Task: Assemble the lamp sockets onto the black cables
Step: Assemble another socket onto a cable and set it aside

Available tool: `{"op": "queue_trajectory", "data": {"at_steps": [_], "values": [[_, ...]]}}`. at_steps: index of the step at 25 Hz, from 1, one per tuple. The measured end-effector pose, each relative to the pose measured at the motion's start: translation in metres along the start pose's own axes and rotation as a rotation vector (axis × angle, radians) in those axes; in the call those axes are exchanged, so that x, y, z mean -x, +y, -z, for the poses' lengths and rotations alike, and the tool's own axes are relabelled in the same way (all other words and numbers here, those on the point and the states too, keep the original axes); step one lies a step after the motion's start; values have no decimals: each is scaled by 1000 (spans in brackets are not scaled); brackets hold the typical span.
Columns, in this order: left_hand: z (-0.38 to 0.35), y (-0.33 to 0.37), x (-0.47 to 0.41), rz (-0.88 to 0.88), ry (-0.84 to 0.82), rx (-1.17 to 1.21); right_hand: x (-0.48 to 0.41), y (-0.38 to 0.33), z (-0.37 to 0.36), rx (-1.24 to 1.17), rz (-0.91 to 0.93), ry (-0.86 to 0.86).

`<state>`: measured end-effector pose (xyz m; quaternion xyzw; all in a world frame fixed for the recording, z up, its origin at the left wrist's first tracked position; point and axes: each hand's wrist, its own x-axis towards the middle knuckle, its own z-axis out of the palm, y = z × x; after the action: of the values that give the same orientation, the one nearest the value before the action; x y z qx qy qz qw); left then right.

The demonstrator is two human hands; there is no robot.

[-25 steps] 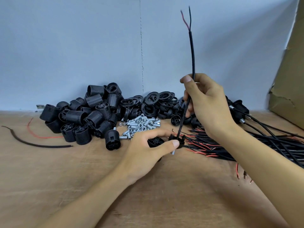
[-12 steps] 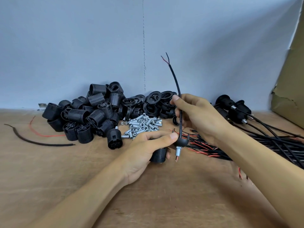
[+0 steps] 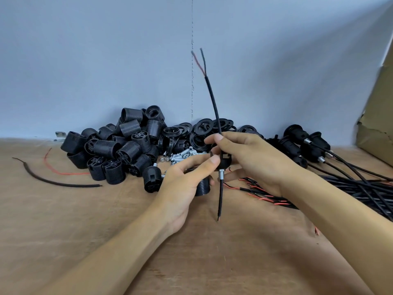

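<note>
Cable (image 3: 213, 103), held upright above the desk (image 3: 63, 220) through a socket cap (image 3: 223, 161) pinched by the left hand (image 3: 182, 184) and gripped above it by the right hand (image 3: 246, 158), could be dragged back out if either grip slackens; the cap's bore and the ribbed body under the left palm are largely hidden.

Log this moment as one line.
step: threading | left hand: holds black plastic socket cap | right hand: pinches thin black cable | cable: through cap, upright
</note>
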<state>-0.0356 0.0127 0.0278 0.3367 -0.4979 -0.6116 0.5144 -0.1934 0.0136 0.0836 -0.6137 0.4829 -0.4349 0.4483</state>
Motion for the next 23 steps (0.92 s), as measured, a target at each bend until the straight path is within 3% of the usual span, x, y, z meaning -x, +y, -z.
{"op": "queue_trajectory", "data": {"at_steps": [4,12,17,23], "values": [[-1,-2,1,2,-9,-26,5,-2,-7,66,-37,-59],[-3,-2,1,76,-209,-44,2,7,-3,398,6,-95],[-2,-3,0,98,-99,-4,-3,11,7,631,23,100],[3,-6,-2,9,80,-59,-9,21,55,1024,-100,370]]}}
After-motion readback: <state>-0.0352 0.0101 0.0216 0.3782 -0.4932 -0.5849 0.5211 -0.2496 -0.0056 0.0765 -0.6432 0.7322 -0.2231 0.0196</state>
